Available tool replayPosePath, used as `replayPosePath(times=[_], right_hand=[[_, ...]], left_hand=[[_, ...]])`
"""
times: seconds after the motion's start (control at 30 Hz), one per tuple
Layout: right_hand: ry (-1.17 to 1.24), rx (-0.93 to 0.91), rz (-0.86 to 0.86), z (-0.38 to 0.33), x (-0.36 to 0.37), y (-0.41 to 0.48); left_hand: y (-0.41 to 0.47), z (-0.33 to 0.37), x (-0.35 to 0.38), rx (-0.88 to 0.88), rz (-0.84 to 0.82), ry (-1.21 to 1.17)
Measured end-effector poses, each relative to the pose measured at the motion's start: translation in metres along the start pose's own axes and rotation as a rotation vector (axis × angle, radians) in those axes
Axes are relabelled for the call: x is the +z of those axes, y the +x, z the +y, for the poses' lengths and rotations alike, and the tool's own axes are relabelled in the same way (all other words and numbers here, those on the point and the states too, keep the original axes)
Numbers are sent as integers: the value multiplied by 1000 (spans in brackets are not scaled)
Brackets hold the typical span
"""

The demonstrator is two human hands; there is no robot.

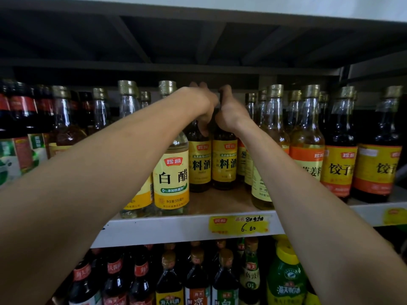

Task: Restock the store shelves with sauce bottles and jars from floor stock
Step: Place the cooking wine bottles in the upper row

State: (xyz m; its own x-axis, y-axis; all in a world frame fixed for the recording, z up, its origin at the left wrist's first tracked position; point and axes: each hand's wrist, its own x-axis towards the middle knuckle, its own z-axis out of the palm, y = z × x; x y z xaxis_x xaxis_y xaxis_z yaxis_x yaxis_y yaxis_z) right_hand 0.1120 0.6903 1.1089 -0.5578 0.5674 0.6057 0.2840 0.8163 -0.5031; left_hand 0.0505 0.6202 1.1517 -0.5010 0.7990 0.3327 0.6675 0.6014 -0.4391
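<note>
Two dark cooking-wine bottles stand upright on the shelf [189, 225], long axes vertical, necks up under the hands and labels facing outward. The left cooking-wine bottle [200, 164] and the right cooking-wine bottle [224, 164] sit just beside each other, set back from the shelf's front edge in the gap between the white vinegar bottle [171, 179] and a pale yellow-labelled bottle [261, 183]. Each carries a yellow label with a small red brand mark above large black characters; the glass shows dark brown liquid filling the visible body. The left hand [201, 104] is wrapped around the neck of the left bottle, fingers curled down its shoulder. The right hand [230, 111] grasps the neck of the right bottle, thumb raised beside the cap; the caps themselves are hidden by the hands. The white vinegar bottle holds clear liquid under a gold-foil cap. Dark bottles with orange-and-yellow labels [340, 159] stand further right. A yellow price tag [239, 225] is stuck on the shelf's front lip. The lower shelf row [198, 276] holds more dark bottles, upright.
</note>
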Motion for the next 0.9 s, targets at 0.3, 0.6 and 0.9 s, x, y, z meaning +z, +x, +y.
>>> replayPosePath(times=[0.3, 0.6, 0.9], right_hand=[[-30, -13, 32, 0, 6, -13], [273, -287, 417, -22, -5, -87], [301, -553, 566, -127, 26, -132]], left_hand=[[-10, 0, -1, 14, 5, -7], [-93, -21, -19, 337, 629, -189], [-175, -170, 48, 128, 868, -482]])
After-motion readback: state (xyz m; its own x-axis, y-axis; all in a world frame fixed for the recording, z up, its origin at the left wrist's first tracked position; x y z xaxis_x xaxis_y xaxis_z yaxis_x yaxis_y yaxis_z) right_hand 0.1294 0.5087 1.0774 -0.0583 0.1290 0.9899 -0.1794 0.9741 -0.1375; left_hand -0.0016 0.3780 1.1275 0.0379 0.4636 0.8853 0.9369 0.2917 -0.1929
